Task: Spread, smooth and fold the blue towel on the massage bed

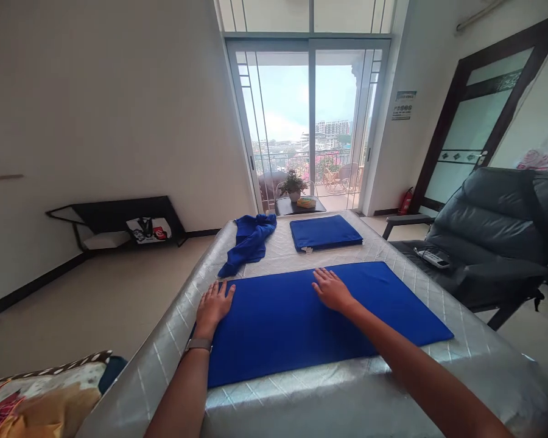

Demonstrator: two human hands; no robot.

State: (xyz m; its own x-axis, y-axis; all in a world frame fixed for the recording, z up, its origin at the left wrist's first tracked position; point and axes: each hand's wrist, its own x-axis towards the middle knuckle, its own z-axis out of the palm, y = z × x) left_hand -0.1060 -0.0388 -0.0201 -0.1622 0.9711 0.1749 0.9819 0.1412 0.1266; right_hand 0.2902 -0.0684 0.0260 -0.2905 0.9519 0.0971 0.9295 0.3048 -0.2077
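Note:
A blue cloth [274, 328] lies spread in a smooth rectangle across the mattress [283, 395]. My left hand [214, 304] rests flat on its left end, fingers stretched out. Near the cloth's far edge, right of its middle, my right hand [332, 289] lies flat with the fingers extended. Neither hand grips anything. Beyond the cloth, a neat folded stack of blue cloth [325, 231] sits with a small white tag at its front edge. To its left is a crumpled blue cloth [250, 242] near the mattress's left side.
A dark reclining armchair [479, 243] with a white power strip-like object [433, 258] on it stands at the right. At the far end is a small table [283, 207] with a potted plant [294, 185], before glass sliding doors [278, 121]. Patterned bedding [50, 392] lies lower left.

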